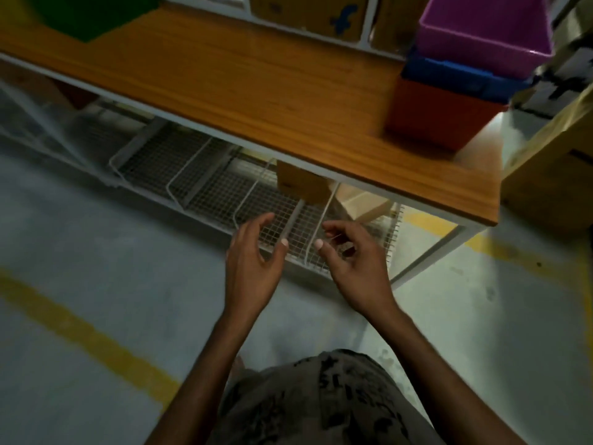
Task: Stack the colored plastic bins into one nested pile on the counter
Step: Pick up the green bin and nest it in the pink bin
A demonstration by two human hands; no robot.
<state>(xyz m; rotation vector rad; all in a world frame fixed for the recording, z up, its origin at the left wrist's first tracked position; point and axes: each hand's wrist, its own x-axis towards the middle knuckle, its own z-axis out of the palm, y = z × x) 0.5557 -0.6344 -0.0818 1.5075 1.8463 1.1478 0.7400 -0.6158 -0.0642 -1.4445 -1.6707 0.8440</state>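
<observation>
On the right end of the wooden counter [256, 91] stands a nested pile: an orange bin [439, 117] at the bottom, a blue bin [455, 77] inside it and a purple bin [484, 36] on top. A green bin [90, 14] sits apart at the counter's far left, cut off by the frame edge. My left hand [253, 268] and my right hand [349, 268] hang side by side below the counter's front edge, in front of the wire shelf. Both are empty with fingers loosely curled, palms facing each other.
Wire mesh baskets [199, 181] lie on the low shelf under the counter, with a small cardboard box [301, 184] there. Cardboard boxes [308, 14] stand behind the counter, and a larger one [552, 175] at the right. Grey floor with yellow lines [86, 335] lies below.
</observation>
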